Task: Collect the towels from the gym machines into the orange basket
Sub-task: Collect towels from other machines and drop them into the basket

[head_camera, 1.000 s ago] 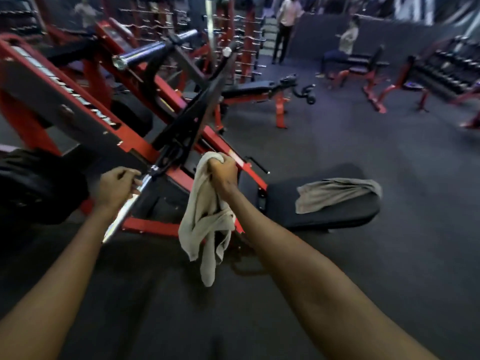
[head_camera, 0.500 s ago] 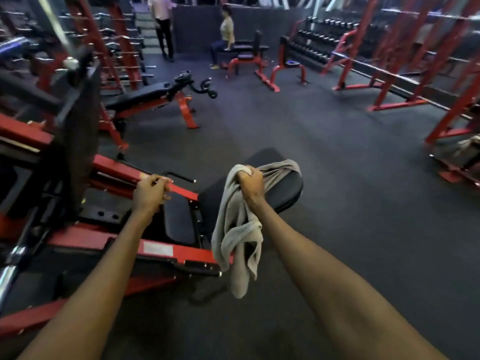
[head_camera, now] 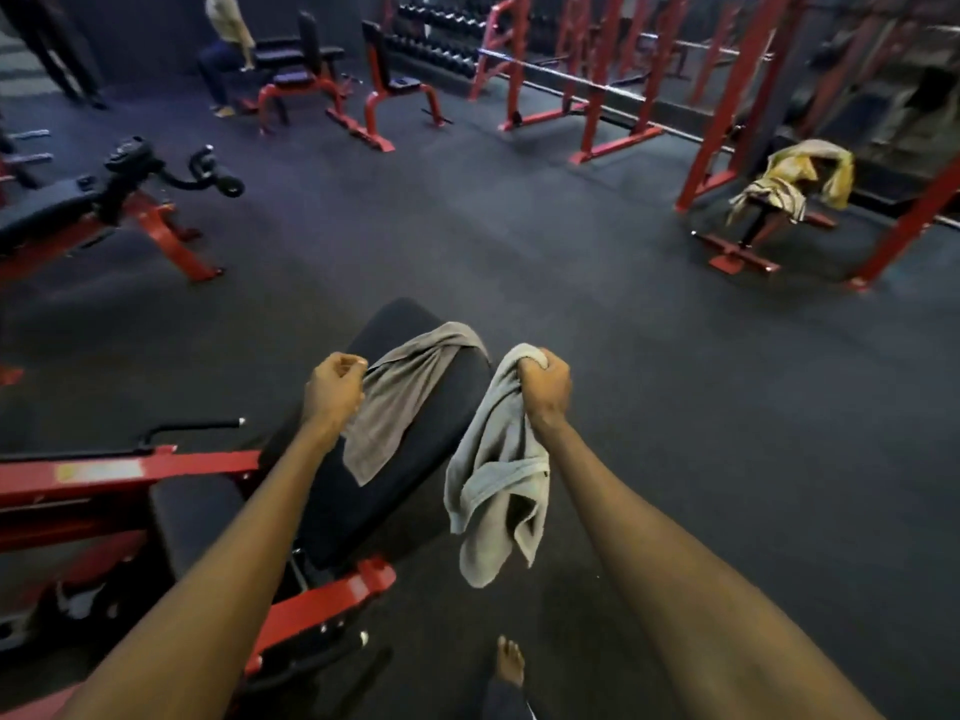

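- Right hand [head_camera: 544, 384]: fist closed around the bunched top of a pale grey towel [head_camera: 496, 475], which hangs free below the fist, clear of the floor and just off the right edge of the bench pad.
- Left hand [head_camera: 332, 389]: fingers curled at the near-left corner of a second grey towel [head_camera: 402, 394]; it appears to pinch the cloth, though the contact is hidden behind the knuckles.
- Second grey towel: draped slantwise across the black bench [head_camera: 415, 459], running from the pad's far edge at 12 o'clock down toward 7 o'clock, one corner lying short of the pad's near end.
- Bench: padded, set on a red frame [head_camera: 130, 470] that extends to 9 o'clock; its rounded far end points to 12 o'clock.
- Floor [head_camera: 649, 407]: dark rubber, open from 12 through 4 o'clock, giving free room to the right of the bench.
- Person's bare foot [head_camera: 509, 659]: on the floor at 6 o'clock, beside the frame's near corner.
- Yellowish towels [head_camera: 795, 179]: heaped on a small seat at 2 o'clock, between red rack uprights, well apart from both hands.
- Further red benches at 10 and 12 o'clock, across the open floor.
- The orange basket does not appear in this view.
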### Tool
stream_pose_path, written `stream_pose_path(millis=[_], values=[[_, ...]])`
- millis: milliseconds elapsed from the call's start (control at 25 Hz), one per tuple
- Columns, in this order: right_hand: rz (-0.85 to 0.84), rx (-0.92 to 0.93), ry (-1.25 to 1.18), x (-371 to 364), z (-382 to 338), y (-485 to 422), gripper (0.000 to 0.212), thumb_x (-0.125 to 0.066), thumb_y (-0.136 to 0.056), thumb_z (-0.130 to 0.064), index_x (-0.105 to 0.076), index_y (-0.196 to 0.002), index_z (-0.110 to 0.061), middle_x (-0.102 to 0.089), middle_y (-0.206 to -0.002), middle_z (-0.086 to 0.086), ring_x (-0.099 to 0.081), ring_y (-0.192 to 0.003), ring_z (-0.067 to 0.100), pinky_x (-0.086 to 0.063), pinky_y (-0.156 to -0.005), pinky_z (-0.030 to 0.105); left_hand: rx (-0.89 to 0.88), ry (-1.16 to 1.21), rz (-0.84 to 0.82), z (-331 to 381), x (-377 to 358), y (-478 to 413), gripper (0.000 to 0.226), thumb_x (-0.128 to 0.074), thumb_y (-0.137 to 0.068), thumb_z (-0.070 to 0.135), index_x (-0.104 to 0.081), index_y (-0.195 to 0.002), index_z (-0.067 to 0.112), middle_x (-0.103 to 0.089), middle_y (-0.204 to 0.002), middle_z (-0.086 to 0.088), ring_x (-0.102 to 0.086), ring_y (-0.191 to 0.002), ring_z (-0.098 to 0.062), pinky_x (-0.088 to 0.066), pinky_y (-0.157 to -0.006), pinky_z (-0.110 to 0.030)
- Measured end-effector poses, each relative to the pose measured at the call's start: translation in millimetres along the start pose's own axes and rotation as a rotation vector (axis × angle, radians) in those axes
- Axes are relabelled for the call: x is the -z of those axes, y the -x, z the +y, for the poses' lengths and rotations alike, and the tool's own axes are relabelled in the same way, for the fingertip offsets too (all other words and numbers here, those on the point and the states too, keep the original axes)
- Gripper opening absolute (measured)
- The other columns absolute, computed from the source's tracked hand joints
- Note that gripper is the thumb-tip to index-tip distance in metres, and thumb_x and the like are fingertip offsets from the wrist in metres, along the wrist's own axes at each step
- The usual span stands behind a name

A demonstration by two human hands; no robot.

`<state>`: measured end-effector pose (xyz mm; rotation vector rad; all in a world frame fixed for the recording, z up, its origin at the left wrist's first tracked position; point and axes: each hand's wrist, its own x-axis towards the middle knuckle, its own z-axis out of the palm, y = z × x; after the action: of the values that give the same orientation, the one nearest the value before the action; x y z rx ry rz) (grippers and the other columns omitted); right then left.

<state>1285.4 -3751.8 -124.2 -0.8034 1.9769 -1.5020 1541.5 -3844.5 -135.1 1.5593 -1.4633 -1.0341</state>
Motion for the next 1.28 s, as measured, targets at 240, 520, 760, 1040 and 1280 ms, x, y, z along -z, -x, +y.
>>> stream_pose_path(millis=[240,520,760,1040,1280], values=[[0.049,-0.068,0.011,10,19,-141,0.014,-0.054,-0.084,-0.018,-0.068,-0.081,-0.016,-0.064,-0.075,-0.003,-0.060,-0.075,0.020,-0.048,-0.071,0.036,0.012,-0.153,-0.093,25,-120,-106,0.021,-0.060,-0.094,0.028,-0.069,-0.101,0.010,-0.073,-0.094,-0.011,-0.068,-0.092,-0.035,-0.053,-0.080,-0.041],[0.094,-0.126,0.097,-7,35,-267,0.021,-0.053,-0.087,-0.017,-0.052,-0.067,-0.020,-0.054,-0.066,-0.008,-0.049,-0.062,0.011,-0.041,-0.064,0.033,0.067,-0.276,-0.190,27,-213,-223,0.027,-0.057,-0.095,0.029,-0.068,-0.105,0.006,-0.070,-0.105,-0.012,-0.064,-0.101,-0.031,-0.048,-0.085,-0.039],[0.160,-0.223,0.146,-48,75,-368,0.021,-0.052,-0.088,-0.016,-0.051,-0.068,-0.024,-0.055,-0.068,-0.008,-0.052,-0.064,0.011,-0.042,-0.063,0.030,0.202,-0.382,-0.247,-11,-286,-355,0.041,-0.057,-0.093,0.028,-0.060,-0.129,0.008,-0.058,-0.135,-0.019,-0.053,-0.125,-0.037,-0.042,-0.105,-0.044],[0.270,-0.357,0.159,-78,132,-452,0.014,-0.051,-0.090,-0.009,-0.060,-0.081,-0.014,-0.057,-0.071,-0.006,-0.051,-0.061,0.003,-0.040,-0.049,0.011,0.338,-0.680,-0.459,-47,-363,-457,0.090,-0.067,-0.088,0.046,-0.019,-0.159,0.021,-0.020,-0.164,-0.013,-0.024,-0.148,-0.038,-0.021,-0.119,-0.055],[0.315,-0.405,0.132,-82,173,-504,0.015,-0.051,-0.092,-0.009,-0.065,-0.087,-0.013,-0.060,-0.073,-0.006,-0.054,-0.064,0.002,-0.044,-0.053,0.014,0.578,-0.593,-0.514,-105,-429,-478,0.091,-0.069,-0.094,0.034,-0.009,-0.161,0.016,-0.010,-0.166,-0.016,-0.014,-0.153,-0.036,-0.047,-0.103,-0.023]])
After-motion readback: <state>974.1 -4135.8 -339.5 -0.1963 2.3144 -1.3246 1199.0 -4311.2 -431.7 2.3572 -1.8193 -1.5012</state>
